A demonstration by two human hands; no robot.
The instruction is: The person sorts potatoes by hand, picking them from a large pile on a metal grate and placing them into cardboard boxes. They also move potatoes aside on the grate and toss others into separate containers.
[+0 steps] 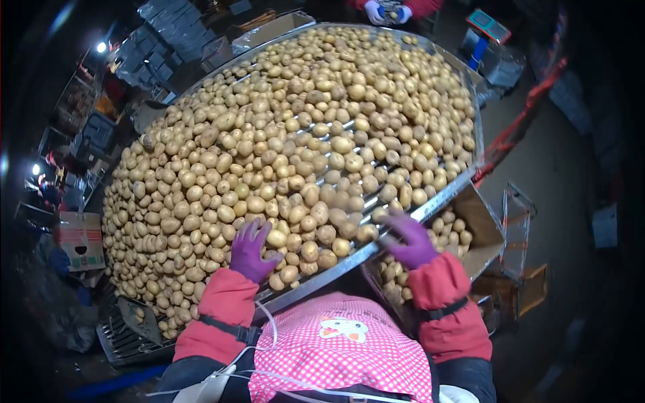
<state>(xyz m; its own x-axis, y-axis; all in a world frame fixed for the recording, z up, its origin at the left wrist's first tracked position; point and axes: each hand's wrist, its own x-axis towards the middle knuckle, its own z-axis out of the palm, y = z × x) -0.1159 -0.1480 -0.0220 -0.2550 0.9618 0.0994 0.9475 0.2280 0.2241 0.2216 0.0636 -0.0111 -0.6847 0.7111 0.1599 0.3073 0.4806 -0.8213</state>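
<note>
Down at the bottom centre of the frame is a pink checked apron with a white animal face printed on it, and a pale cable loops beside its left edge. Just above, the left hand, in a purple glove, reaches over the table's metal rim and touches the potatoes, its fingers and thumb apart. The right hand, gloved alike, is over the rim, right of centre, thumb and fingers apart; it is blurred, and whether it touches a potato I cannot tell. Just beside and below it, an open cardboard box holds more potatoes. Beyond the rim, potatoes cover most of the table from lower left to upper right, with metal bars showing between them near the centre. Left of the table stands a printed carton. A red-wrapped pole slants at the right. Farther off, at the upper right, is a scale; at top centre, another person's gloved hands are at the far rim, beneath red sleeves.
</note>
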